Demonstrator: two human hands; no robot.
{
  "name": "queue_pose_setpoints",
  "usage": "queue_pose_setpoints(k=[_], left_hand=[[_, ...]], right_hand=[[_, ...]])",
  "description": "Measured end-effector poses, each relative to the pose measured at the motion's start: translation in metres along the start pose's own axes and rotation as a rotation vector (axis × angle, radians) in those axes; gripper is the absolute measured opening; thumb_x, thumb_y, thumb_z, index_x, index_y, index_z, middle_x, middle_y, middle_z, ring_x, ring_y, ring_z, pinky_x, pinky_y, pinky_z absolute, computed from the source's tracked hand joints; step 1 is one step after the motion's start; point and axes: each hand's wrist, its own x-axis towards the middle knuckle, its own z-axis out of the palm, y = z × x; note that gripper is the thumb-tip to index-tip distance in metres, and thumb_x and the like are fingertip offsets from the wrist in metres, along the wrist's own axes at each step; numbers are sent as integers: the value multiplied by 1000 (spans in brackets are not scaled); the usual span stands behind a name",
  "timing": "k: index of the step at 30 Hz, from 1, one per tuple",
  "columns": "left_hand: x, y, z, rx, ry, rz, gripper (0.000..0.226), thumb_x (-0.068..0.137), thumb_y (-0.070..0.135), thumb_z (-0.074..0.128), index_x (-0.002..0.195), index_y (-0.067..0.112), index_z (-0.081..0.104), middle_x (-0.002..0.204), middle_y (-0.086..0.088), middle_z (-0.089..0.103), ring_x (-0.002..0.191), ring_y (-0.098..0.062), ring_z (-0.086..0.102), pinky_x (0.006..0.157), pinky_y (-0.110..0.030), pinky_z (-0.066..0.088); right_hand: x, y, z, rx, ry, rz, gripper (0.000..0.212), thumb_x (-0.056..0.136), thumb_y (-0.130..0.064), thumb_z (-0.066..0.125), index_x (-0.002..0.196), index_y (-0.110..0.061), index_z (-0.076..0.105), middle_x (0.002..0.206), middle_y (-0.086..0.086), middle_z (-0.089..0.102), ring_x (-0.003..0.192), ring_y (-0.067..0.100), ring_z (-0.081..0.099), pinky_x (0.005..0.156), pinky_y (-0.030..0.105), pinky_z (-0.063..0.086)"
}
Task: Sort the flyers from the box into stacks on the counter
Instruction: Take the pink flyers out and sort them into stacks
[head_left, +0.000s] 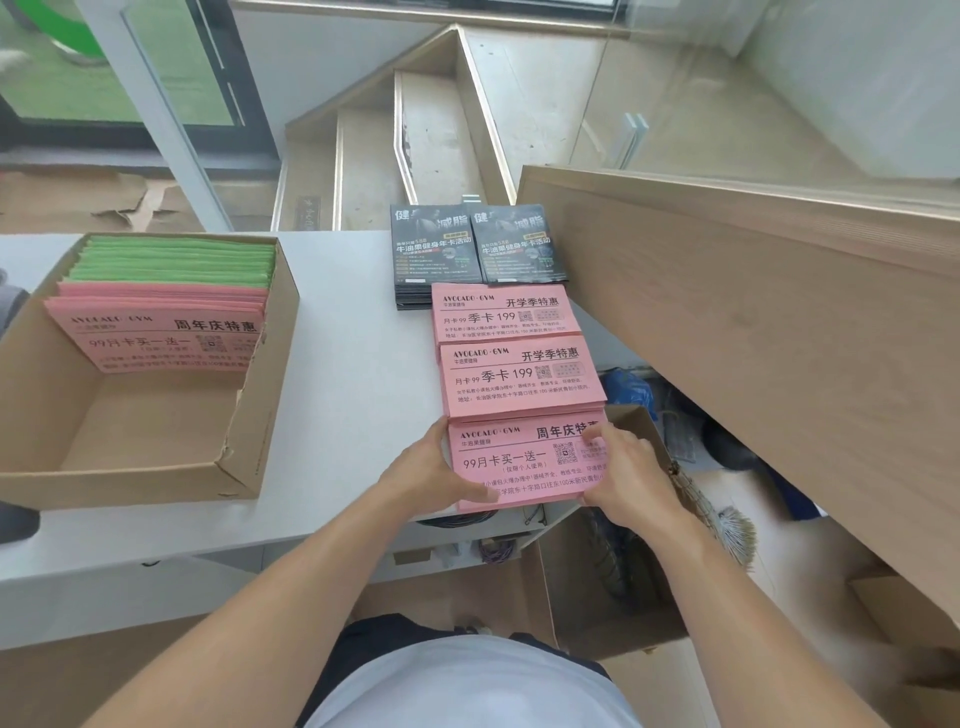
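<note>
A pink flyer stack (524, 460) lies at the counter's front right corner. My left hand (434, 470) grips its left edge, thumb on top. My right hand (626, 470) holds its right edge, fingers curled over the top. Behind it sit two more pink flyer stacks (519, 376) (504, 312), one after the other. Beyond them lie two black flyer stacks (434, 244) (517, 243) side by side. The cardboard box (156, 436) stands at the left, with pink flyers (156, 332) and green flyers (176, 260) leaning at its far end.
The white counter (353, 395) ends just right of the stacks. A slanted wooden panel (753, 338) rises to the right. Below the counter's right edge are cables, a blue bag (631, 389) and an open carton (613, 613). Stairs (415, 135) lie behind.
</note>
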Motion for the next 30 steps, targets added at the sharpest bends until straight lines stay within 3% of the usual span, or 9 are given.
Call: queue_pose_setpoints(k=[3, 8, 11, 14, 18, 23, 27, 30], left_hand=[[-1, 0, 2, 29, 22, 1, 125, 61, 49, 92, 157, 40, 12, 111, 10, 68, 113, -19, 63, 101, -44, 50], [-14, 0, 0, -43, 38, -10, 127, 71, 55, 86, 162, 28, 0, 103, 11, 63, 104, -12, 62, 97, -37, 50], [-32, -5, -11, -133, 155, 28, 108, 79, 54, 80, 160, 31, 13, 113, 13, 59, 102, -9, 62, 93, -34, 52], [-57, -6, -28, -197, 326, 129, 69, 88, 44, 75, 148, 34, 43, 110, 16, 62, 94, -4, 63, 85, -28, 55], [-87, -15, -60, -322, 481, 270, 33, 90, 33, 75, 121, 36, 66, 98, 18, 70, 96, 0, 65, 91, -21, 53], [-114, -42, -120, -341, 771, 351, 24, 91, 20, 76, 113, 28, 71, 101, 19, 70, 102, 2, 64, 90, -9, 47], [-108, -85, -173, -290, 884, 237, 28, 89, 19, 75, 114, 31, 69, 108, 20, 68, 106, 3, 61, 96, -21, 49], [-100, -118, -208, -271, 864, 128, 34, 89, 21, 76, 120, 30, 66, 116, 17, 67, 108, 7, 59, 101, -28, 49]], right_hand=[[0, -2, -2, 5, -17, 11, 80, 76, -20, 86, 142, -28, 41, 142, -2, 47, 126, 19, 41, 86, 34, 47], [-10, -22, -12, -57, -40, -20, 88, 75, -27, 85, 147, -28, 36, 147, -2, 39, 131, 23, 36, 107, 44, 42], [-12, -54, -19, 40, 89, -137, 73, 81, -29, 82, 144, -30, 44, 150, -6, 41, 136, 17, 35, 113, 42, 36], [-8, -97, -17, 156, 92, -242, 53, 89, -29, 75, 137, -32, 52, 143, -12, 48, 135, 11, 39, 114, 36, 33], [-4, -157, 6, 227, 55, -379, 34, 93, -28, 70, 124, -37, 60, 120, -19, 58, 115, 5, 53, 95, 29, 45], [-4, -243, 30, 276, 59, -587, 28, 94, -31, 68, 122, -34, 65, 115, -16, 66, 106, 5, 57, 93, 28, 46], [3, -305, 37, 260, 115, -674, 30, 95, -29, 66, 126, -30, 67, 118, -12, 67, 110, 9, 55, 95, 22, 39], [14, -345, 42, 189, 129, -730, 36, 95, -25, 66, 131, -26, 66, 123, -6, 68, 113, 18, 55, 102, 32, 40]])
